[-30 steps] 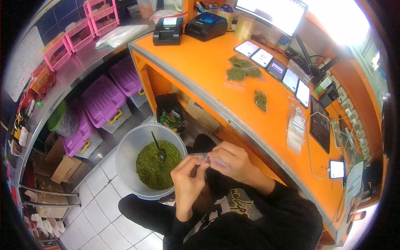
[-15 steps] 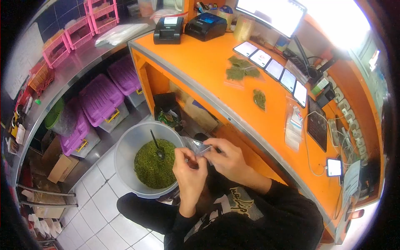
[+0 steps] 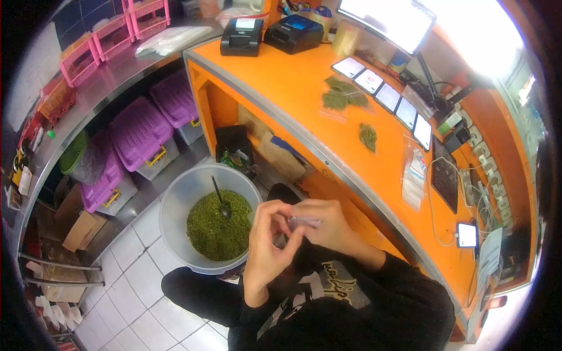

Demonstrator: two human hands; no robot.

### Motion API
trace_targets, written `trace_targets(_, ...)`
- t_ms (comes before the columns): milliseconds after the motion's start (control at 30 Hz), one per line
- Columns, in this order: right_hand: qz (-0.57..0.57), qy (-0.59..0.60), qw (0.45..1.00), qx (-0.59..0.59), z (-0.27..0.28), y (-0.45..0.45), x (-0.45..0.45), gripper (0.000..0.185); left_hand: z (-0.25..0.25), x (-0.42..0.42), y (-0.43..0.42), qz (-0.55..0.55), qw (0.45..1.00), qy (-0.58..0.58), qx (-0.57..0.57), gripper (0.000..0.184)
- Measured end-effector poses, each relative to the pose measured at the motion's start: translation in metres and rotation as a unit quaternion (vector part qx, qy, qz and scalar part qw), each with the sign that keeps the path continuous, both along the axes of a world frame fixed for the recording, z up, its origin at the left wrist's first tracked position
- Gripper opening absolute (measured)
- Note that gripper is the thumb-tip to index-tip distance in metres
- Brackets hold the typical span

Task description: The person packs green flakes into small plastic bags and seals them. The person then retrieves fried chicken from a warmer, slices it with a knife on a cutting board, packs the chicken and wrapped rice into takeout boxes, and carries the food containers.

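Both my hands meet above my lap, just right of the tub. My left hand [image 3: 270, 248] has its thumb and fingers closed at the edge of a small clear plastic bag [image 3: 305, 222]. Curled round the other side of that bag is my right hand [image 3: 329, 225]. The bag is partly hidden by the fingers. A large translucent tub [image 3: 172, 234] holds chopped green leaves [image 3: 216, 234], with a black spoon [image 3: 224, 205] standing in them. On the orange desk [image 3: 293, 88] lie bags of green leaves [image 3: 342, 95] and a smaller filled bag [image 3: 367, 137].
Phones [image 3: 387, 97] lie in a row on the desk, near a keyboard [image 3: 445, 175], a monitor [image 3: 389, 20] and two black printers [image 3: 293, 34]. Clear bags [image 3: 413, 178] lie nearer me. Purple-lidded boxes [image 3: 140, 131] stand under the steel counter [image 3: 117, 82] at left.
The small bag, spread out between my hands half a second ago, is now mostly covered by my fingers. My hands have drawn closer together. The view has shifted slightly.
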State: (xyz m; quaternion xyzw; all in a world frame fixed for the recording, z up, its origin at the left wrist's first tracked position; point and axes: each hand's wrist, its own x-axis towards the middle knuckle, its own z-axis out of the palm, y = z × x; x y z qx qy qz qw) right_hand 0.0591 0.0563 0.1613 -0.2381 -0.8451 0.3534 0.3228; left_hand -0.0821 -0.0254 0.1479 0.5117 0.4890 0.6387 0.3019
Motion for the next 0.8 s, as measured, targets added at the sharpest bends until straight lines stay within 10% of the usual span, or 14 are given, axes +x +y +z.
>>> trace_targets(67,-0.016,0.014,0.999,-0.048,0.0,0.002,-0.005,0.031,0.008,-0.007,-0.003,-0.019,0.999,0.022,0.024,0.044)
trace_targets(167,-0.017,0.025,0.991,-0.134,0.004,0.001,-0.008,0.028,0.01,-0.024,-0.002,0.239,0.895,0.377,0.001,0.059)
trace_targets(267,0.028,0.071,0.971,-0.226,0.005,0.002,-0.01,0.026,-0.024,-0.045,-0.006,-0.005,0.99,-0.088,-0.111,0.049)
trace_targets(433,0.14,-0.054,0.971,-0.185,-0.004,0.013,-0.012,0.025,-0.029,-0.062,-0.014,0.025,0.988,-0.133,-0.068,0.039)
trace_targets(567,0.148,-0.078,0.957,-0.238,0.005,0.019,-0.031,0.031,-0.014,-0.064,-0.013,0.209,0.977,0.031,-0.012,0.048)
trace_targets(633,0.167,-0.063,0.979,-0.094,0.009,0.026,-0.047,0.04,0.006,-0.07,-0.023,0.231,0.925,0.299,0.039,0.061)
trace_targets(800,0.231,-0.074,0.97,0.012,0.021,0.028,-0.109,0.023,-0.007,-0.08,-0.034,0.226,0.898,0.376,-0.027,0.065)
